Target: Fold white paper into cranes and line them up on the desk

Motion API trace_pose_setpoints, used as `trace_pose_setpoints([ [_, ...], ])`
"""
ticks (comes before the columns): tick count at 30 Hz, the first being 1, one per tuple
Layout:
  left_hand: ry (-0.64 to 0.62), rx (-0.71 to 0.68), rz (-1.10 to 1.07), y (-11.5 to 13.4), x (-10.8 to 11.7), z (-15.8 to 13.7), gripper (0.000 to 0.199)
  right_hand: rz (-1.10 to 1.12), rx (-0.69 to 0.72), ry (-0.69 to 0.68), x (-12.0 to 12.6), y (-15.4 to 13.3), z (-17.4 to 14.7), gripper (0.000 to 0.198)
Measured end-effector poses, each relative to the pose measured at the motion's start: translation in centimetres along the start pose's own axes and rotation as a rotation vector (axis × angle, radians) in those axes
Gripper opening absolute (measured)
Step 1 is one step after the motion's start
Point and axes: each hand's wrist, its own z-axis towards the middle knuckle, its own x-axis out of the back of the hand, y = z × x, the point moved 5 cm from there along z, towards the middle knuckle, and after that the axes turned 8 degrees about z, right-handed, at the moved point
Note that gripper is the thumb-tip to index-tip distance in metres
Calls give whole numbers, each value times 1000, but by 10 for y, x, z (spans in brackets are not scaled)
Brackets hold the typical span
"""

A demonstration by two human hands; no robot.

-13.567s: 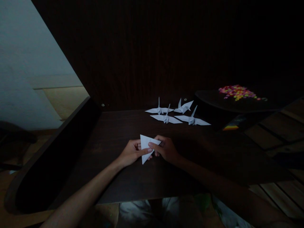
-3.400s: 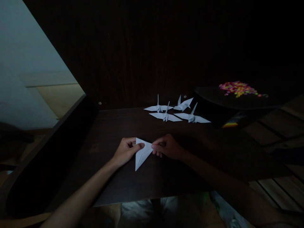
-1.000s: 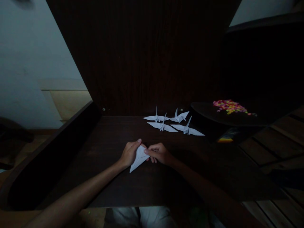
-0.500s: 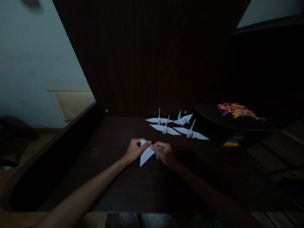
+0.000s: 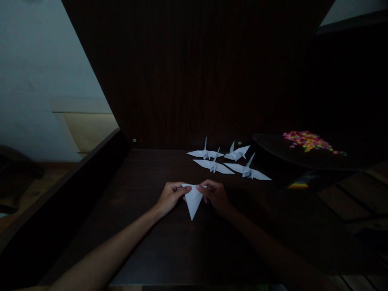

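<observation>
A folded piece of white paper (image 5: 193,201) is held between my two hands, its long point aimed down toward me and its wide edge at the top. My left hand (image 5: 171,197) pinches the upper left corner, thumb on the front face. On the upper right corner my right hand (image 5: 217,197) is closed the same way, thumb on top and fingers behind. Beyond the hands, several white origami cranes (image 5: 214,166) with spread wings rest on the dark wooden desk (image 5: 151,169).
At the right, a dark curved shelf (image 5: 273,151) carries a pile of small pink, red and yellow pieces (image 5: 309,141). A rainbow-coloured item (image 5: 298,185) shows below it. A raised side board (image 5: 75,182) borders the desk at left, and a tall dark panel (image 5: 194,72) stands behind.
The folded paper has turned so its point faces straight down, and both hands have moved apart to its two upper corners. The camera view has shifted slightly.
</observation>
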Motion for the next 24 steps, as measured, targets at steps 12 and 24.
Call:
trace_pose_setpoints([
  [12, -57, 119, -315, -13, -3, 2, 37, -3, -8, -14, 5, 4, 3, 35],
  [24, -52, 5, -136, -2, 3, -2, 45, 40, -20, 5, 5, 10, 7, 35],
])
